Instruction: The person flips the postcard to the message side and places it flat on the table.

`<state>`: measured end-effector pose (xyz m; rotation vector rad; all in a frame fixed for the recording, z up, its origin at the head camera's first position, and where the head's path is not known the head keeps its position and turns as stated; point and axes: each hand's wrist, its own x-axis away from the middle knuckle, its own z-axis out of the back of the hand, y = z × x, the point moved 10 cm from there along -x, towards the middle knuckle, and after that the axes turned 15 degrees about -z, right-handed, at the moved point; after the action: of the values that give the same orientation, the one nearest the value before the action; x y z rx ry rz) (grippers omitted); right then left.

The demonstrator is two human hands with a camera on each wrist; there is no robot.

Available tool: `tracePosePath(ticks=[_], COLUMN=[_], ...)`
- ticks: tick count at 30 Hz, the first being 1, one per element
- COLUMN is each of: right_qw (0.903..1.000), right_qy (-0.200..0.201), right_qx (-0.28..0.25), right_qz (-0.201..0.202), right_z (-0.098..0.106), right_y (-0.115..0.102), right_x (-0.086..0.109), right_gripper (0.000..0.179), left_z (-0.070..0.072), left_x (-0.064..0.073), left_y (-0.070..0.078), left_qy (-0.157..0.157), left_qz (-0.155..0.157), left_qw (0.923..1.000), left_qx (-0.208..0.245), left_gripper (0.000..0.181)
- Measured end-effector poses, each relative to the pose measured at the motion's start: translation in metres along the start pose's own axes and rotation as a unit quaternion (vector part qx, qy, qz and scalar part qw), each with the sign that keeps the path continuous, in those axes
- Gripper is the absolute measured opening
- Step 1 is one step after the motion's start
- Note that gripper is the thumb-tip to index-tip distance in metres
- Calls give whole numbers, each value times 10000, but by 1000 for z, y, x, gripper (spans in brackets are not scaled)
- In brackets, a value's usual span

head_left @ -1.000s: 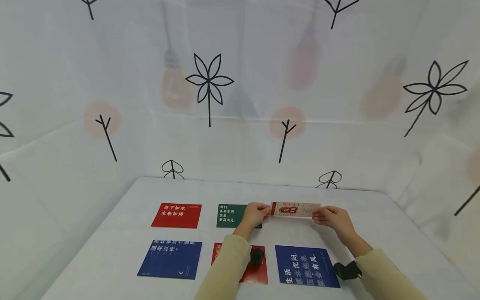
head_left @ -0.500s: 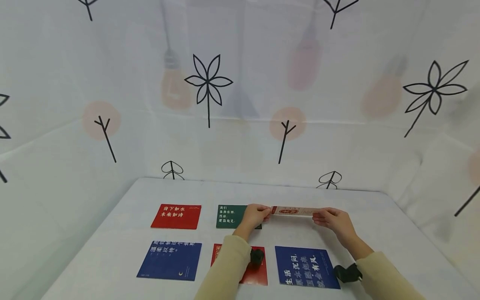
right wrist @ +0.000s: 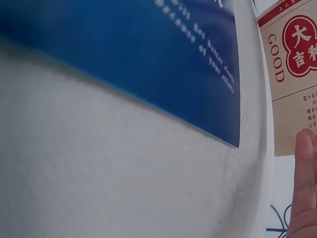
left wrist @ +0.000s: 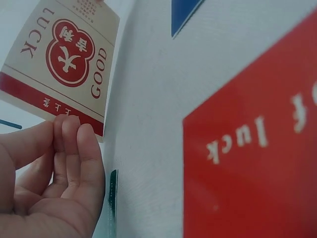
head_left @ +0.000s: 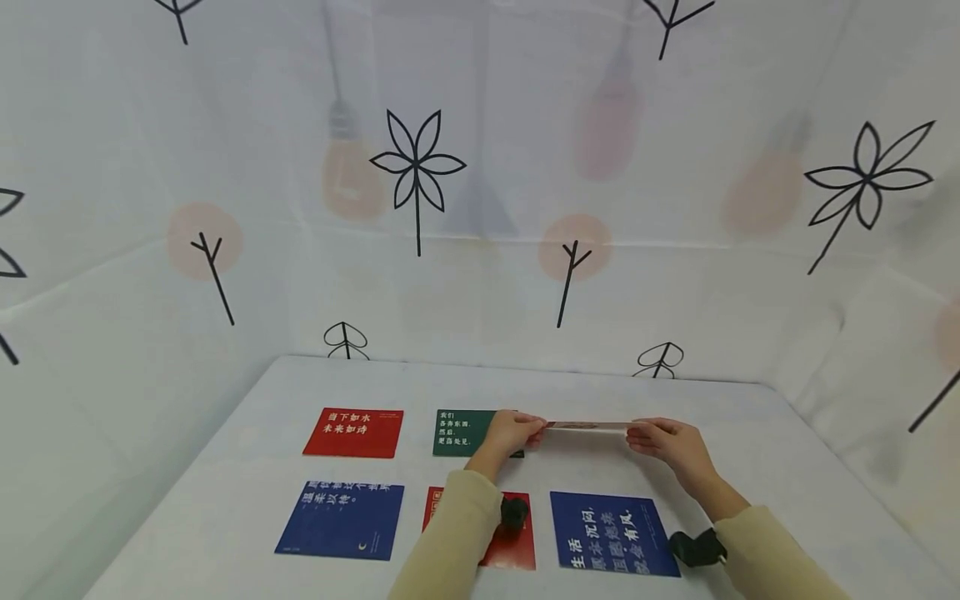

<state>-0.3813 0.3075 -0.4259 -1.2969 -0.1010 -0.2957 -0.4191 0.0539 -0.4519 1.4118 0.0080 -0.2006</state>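
Both hands hold a cream card point(head_left: 588, 426) with a red emblem and the words GOOD LUCK, seen almost edge-on in the head view. Its left end is pinched by my left hand point(head_left: 510, 433), its right end by my right hand point(head_left: 671, 443). The printed face of the card point(left wrist: 32, 39) shows plainly in the left wrist view, fingertips at its red band. In the right wrist view the fingers point(right wrist: 304, 168) overlap the card's end. A green card point(head_left: 459, 433) lies partly behind my left hand. Below my right hand is a blue card point(head_left: 611, 533).
On the white table point(head_left: 225, 500) lie a red card point(head_left: 352, 437) at the back left and a blue card point(head_left: 341, 525) in front of it. Another red card point(head_left: 517, 542) is partly covered by the left sleeve point(head_left: 453, 533). A patterned white cloth point(head_left: 480, 292) hangs behind.
The cream card has tilted flatter, from its printed face showing to nearly edge-on in the head view. Both hands keep their hold and have barely shifted.
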Motion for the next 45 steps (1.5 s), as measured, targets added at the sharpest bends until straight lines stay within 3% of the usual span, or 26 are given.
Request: tracePosePath(ticks=[7,21,30,38,45], right_qw=[9996,9994,9995,9968,9958], right_qy=[122,225,85,396,484], right_qx=[265,240,266,623,618], right_qz=[26,-138,-146,-308,-469], right_z=[2,5,4,7,7], right_y=[7,11,6,8,7], right_x=[-2,-5,-3,-5,-4], right_gripper=[45,45,44,48,47], left_z=[0,2,5,7,8], left_x=[3,5,4,4,3], left_y=[0,1,2,2,3], left_qy=[-122,-69,202,381,535], left_qz=[60,25,29,133,113], left_qw=[9999,9999,9995,9990,9983], left_qx=[50,138,229,181,196], left_gripper=[13,13,13,12,14])
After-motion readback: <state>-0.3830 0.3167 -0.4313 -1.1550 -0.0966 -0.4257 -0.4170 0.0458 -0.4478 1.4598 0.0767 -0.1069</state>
